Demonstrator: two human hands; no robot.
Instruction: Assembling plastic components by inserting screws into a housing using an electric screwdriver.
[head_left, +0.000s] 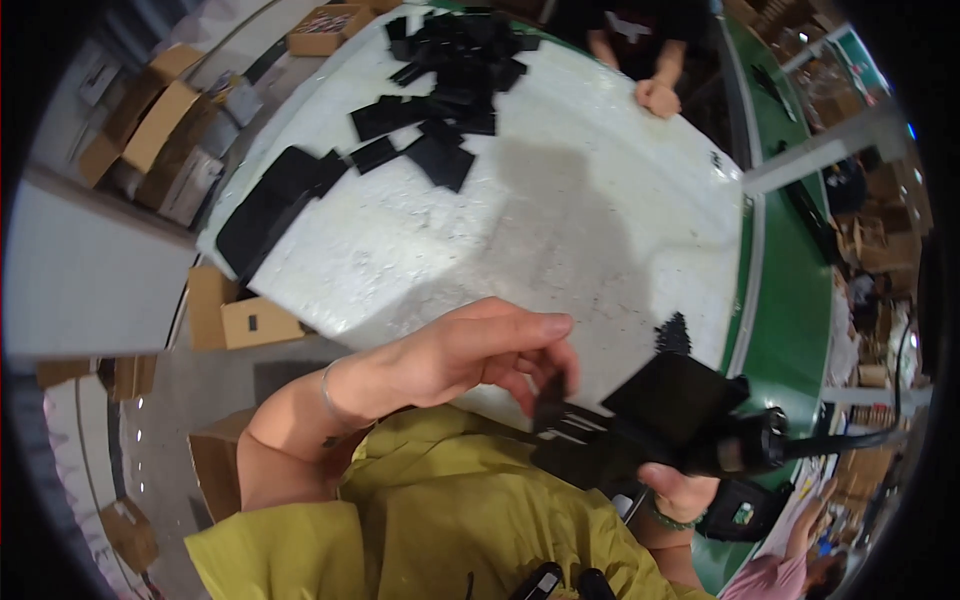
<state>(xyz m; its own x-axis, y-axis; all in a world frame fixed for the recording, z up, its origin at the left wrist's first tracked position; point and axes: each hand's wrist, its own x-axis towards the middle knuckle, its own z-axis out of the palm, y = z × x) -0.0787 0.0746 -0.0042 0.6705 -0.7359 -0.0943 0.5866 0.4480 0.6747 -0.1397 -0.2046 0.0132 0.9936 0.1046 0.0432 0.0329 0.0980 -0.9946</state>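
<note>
Left hand point(480, 350) curled at one black piece point(550, 410), grip we cannot tell, right hand point(684, 490) clasping one black device point(745, 447), long axis crosswise, cord point(842, 444) rightward.

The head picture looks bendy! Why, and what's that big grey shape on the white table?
In the head view, a fisheye lens bends the edges of the white table and leaves black corners; in the head view, the grey shape is a shadow; in the head view, the black piece by the left hand is too dark for much detail.
</note>
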